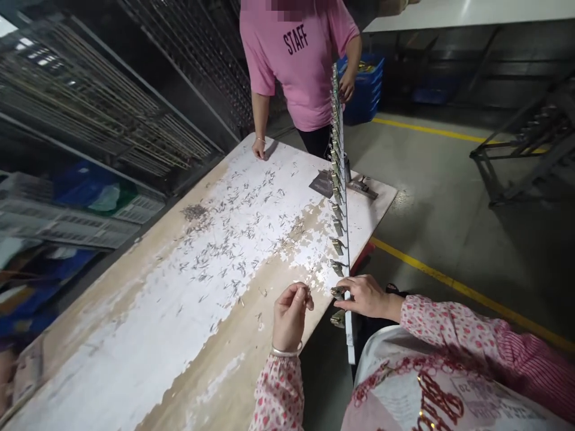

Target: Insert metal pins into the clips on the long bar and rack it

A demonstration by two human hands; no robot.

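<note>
A long upright metal bar [351, 335] runs away from me, with a row of small brass-coloured metal parts [336, 246] along its left side. My right hand [369, 296] reaches over the bar, thumb and fingers closed on one brass-coloured metal part [336, 292] near the bar's near end. Just left of it, above the table's edge, my left hand [290, 314] is closed in a pinch. Whatever lies between its fingertips is too small to make out. Many small thin metal pieces [233, 269] are scattered over the table [112, 359], with a denser pile [195, 212] farther back.
Across the table stands a person in a pink shirt [299, 72], one hand on the tabletop and the other at the bar's far end. A dark flat plate [321, 184] and a metal fixture [363, 187] sit near the bar. Blue crates [371, 90] and racks [99, 102] stand around.
</note>
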